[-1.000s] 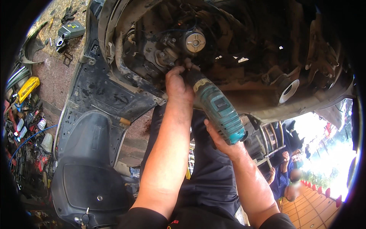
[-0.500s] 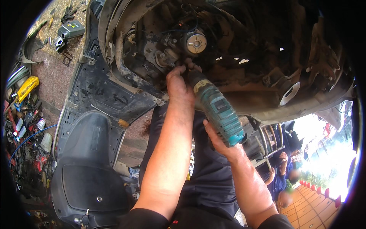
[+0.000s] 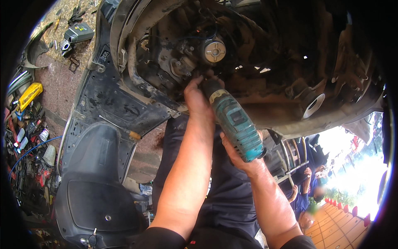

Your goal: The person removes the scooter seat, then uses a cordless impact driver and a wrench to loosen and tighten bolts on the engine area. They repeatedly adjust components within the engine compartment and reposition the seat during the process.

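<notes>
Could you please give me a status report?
Right hand gripping drill. Left hand at its chuck, grip unclear. Tip hidden; can't tell if anything's in the way.

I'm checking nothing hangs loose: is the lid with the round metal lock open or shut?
Shut: the black glovebox lid lies flush with its surrounding scooter panel, no lifted edge visible.

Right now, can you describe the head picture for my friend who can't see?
A person's right-hand grip holds a teal power drill pointed into a grimy machine, with the left-hand grip at the drill's nose, below a round metal part. To the left are a black panel and clutter.
</notes>
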The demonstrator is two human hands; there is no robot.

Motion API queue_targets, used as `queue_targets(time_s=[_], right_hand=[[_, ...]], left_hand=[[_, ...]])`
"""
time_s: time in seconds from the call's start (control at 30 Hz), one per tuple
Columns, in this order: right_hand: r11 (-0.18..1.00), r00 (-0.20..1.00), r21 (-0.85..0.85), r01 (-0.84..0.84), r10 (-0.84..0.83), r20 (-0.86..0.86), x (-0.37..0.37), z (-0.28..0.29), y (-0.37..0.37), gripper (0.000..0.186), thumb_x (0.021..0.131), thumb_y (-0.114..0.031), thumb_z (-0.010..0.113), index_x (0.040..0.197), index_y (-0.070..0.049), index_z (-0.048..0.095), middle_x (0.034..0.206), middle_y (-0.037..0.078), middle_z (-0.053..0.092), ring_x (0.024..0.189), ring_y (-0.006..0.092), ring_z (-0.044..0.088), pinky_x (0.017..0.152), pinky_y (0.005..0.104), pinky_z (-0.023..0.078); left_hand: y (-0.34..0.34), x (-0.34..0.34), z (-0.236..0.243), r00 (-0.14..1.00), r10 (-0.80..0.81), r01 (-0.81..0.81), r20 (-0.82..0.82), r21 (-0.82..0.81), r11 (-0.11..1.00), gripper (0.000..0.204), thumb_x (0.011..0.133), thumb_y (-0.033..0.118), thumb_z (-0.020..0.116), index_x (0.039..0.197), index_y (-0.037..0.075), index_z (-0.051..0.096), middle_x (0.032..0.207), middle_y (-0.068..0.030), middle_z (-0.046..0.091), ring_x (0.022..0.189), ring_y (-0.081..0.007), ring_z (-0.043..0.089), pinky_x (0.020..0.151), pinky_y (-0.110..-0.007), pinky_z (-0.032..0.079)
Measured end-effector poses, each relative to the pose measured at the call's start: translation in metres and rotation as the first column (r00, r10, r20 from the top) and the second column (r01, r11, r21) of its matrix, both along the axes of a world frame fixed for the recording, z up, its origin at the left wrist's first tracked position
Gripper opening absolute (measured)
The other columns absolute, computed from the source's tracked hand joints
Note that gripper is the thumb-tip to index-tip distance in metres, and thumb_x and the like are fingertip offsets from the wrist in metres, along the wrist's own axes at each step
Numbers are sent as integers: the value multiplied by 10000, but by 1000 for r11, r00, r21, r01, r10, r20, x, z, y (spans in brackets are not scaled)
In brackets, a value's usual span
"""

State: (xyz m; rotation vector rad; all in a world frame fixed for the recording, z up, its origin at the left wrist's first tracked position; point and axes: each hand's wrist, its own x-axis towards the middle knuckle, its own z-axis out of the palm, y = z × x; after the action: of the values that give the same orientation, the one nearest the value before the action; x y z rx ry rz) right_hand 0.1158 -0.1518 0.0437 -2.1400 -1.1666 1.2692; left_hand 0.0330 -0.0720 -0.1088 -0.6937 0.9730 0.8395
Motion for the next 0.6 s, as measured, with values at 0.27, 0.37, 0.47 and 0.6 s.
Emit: queue_targets(time_s=[0.27,0.37,0.47,0.6], right_hand=[[999,999,-28,-35,35,9,3,2,5,327,808,-159,745,1106,-47,674,992,158,707,864,358,713,768,400,582],[994,1000,-110,-11,13,26,3,3,7,346,799,-166,750,1115,-48,672,997,157,709,876,360,713,772,405,582],[994,1000,-112,-5,7,15,3,2,7,357,798,-170,750,1121,-44,668,998,163,710,880,366,713,775,411,581],[996,999,-81,-34,35,17,3,1,8,360,802,-172,744,1130,-45,665,1003,167,704,877,374,708,769,416,579]], left_hand=[[-1,-1,2,1000,-20,20,6,31,999,203,983,206,519,1070,30,569,932,-115,650,836,-269,626,772,-438,553],[4,0,4,999,-39,39,-36,3,999,197,982,203,516,1080,40,564,934,-110,650,832,-269,627,770,-445,556],[6,1,7,999,-41,41,-28,3,999,195,984,206,511,1092,51,561,935,-111,650,827,-267,627,768,-447,558],[5,0,9,996,-61,59,-59,-33,998,188,986,206,506,1091,60,562,931,-112,652,820,-265,631,761,-450,561]])
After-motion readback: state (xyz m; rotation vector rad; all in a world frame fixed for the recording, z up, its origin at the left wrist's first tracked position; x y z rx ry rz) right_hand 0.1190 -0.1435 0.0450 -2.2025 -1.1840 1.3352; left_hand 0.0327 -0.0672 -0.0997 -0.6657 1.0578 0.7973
